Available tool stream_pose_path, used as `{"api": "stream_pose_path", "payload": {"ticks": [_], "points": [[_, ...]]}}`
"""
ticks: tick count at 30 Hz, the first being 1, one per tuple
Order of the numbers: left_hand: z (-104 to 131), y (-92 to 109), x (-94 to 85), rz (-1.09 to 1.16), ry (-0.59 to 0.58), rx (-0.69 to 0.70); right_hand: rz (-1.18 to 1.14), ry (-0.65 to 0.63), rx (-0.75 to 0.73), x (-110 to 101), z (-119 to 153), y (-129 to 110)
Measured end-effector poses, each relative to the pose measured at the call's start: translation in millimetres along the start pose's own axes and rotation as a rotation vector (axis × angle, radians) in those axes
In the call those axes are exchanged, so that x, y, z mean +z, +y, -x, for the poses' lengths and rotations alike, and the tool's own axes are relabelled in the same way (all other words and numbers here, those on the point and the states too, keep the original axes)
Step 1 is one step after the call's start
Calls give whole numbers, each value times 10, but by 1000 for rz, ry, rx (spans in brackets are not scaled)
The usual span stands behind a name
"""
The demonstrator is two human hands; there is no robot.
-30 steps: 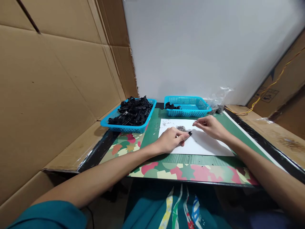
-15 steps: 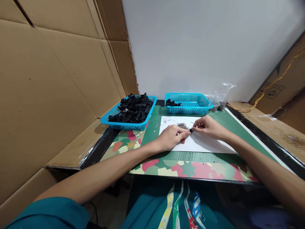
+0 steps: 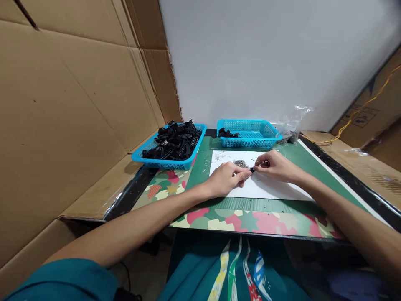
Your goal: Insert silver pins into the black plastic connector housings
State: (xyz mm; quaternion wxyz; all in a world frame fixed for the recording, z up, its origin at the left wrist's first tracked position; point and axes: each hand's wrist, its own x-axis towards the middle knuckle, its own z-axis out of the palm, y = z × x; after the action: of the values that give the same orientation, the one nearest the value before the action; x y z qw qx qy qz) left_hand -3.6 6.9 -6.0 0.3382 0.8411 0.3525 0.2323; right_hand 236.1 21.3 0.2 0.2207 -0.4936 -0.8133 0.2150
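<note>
Over a white sheet of paper (image 3: 272,191), my left hand (image 3: 223,179) pinches a small black plastic part (image 3: 252,170) between thumb and forefinger. My right hand (image 3: 274,166) is closed close beside it, its fingertips at the part's right end. A thin metal rod-like tool (image 3: 257,161) sticks out leftward from the right hand's fingers; its exact kind is too small to tell. Just behind the left fingers lies a pile of tiny metal pieces (image 3: 240,164). More such pieces are scattered on the sheet's far left corner and on the green mat.
A blue basket (image 3: 188,164) heaped with black plastic parts (image 3: 175,142) stands at the left. Another blue basket (image 3: 250,143) at the back holds a few black parts at its left end. A clear plastic bag (image 3: 293,127) sits to its right. Cardboard walls (image 3: 78,104) flank the table.
The view has shifted slightly. Both hands keep nearly the same pose around the small black part, with no clear change in grip.
</note>
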Motion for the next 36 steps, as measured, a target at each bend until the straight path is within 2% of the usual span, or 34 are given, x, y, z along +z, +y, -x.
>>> {"api": "stream_pose_path", "payload": {"ticks": [19,36], "points": [[-8,-4,13,29,9,21,0,116,-63,99,22,17],[-8,-6,29,16,-1,13,19,-10,-91,-8,31,78]]}}
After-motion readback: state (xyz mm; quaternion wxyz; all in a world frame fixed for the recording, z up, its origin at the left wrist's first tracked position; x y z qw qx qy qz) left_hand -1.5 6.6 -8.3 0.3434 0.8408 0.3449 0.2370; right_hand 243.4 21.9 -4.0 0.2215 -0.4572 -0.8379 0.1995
